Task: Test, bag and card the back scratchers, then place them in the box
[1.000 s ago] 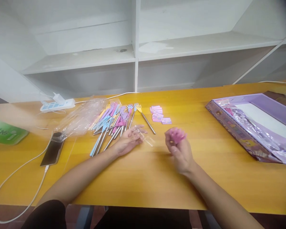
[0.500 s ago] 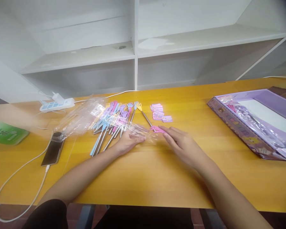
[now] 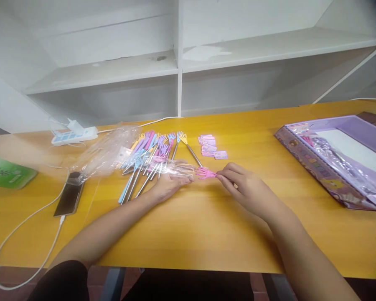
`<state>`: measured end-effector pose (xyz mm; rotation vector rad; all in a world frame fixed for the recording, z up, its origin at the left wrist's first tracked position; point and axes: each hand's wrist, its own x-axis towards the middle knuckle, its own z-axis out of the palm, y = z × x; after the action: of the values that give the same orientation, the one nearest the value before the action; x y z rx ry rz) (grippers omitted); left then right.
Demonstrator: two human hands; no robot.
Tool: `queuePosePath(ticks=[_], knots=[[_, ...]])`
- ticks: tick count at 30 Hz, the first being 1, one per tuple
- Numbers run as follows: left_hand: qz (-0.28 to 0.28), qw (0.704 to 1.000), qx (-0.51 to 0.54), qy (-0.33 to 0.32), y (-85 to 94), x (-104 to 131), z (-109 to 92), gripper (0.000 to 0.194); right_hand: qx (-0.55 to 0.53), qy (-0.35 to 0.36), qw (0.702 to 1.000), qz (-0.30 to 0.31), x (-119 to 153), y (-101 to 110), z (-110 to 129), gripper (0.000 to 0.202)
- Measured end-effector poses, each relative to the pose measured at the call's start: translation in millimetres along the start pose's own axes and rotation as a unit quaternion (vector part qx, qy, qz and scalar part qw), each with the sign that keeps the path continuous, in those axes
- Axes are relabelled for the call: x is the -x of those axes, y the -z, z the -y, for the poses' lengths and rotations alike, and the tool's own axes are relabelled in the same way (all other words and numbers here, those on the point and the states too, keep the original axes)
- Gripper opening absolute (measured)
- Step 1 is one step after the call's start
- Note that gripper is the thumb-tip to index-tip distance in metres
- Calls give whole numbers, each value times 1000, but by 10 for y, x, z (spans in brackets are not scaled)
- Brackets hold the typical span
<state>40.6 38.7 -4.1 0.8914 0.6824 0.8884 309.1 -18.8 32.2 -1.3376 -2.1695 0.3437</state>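
Pink scratcher (image 3: 206, 172) w/ a small hand-shaped head, bright pink, looks like plastic, slim prongs fanned out & pointing L; neck narrows toward the R hand (image 3: 246, 188), whose thumb & fingertips are closed on it in a pinch. Rest of it is hidden by that hand, so can't tell handle length or colour. It's held above the table (image 3: 188, 238), roughly mid-view, prongs just beside the R end of a clear sleeve (image 3: 175, 168); can't tell if they touch. Sleeve's thin, shiny, see-thru, gripped btwn thumb & fingers of the L hand (image 3: 169, 186). Behind that hand: pile of scratchers (image 3: 144, 152), same hand-shaped heads in yellow, blue, purple & pink, w/ silver rods & coloured handles; a yellow-headed one (image 3: 183, 138) lies at the pile's R edge. Small pink/purple cards (image 3: 208, 146) sit nearby, overlapping. Far R, a purple box (image 3: 313, 167) w/ printed side holds plastic-wrapped stuff. L of pile: crumpled clear plastic (image 3: 103, 152), dark phone (image 3: 69, 194) w/ white cable, white power strip (image 3: 73, 136), green pack (image 3: 11, 172).
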Motion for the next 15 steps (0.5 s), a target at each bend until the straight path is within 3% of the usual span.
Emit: queuePosePath(ticks=[5,9,15], knots=[[12,1000,-8,-6,-1,7,11,67,-13,0,1000,-3,-9,-60,13,29],[3,1000,-13,-9,1,7,12,67,-56,-51,997,-6,-1,-128,33,20],[1,998,-61,-30,4,8,12,64,-86,-78,993,2,3,-186,60,26]])
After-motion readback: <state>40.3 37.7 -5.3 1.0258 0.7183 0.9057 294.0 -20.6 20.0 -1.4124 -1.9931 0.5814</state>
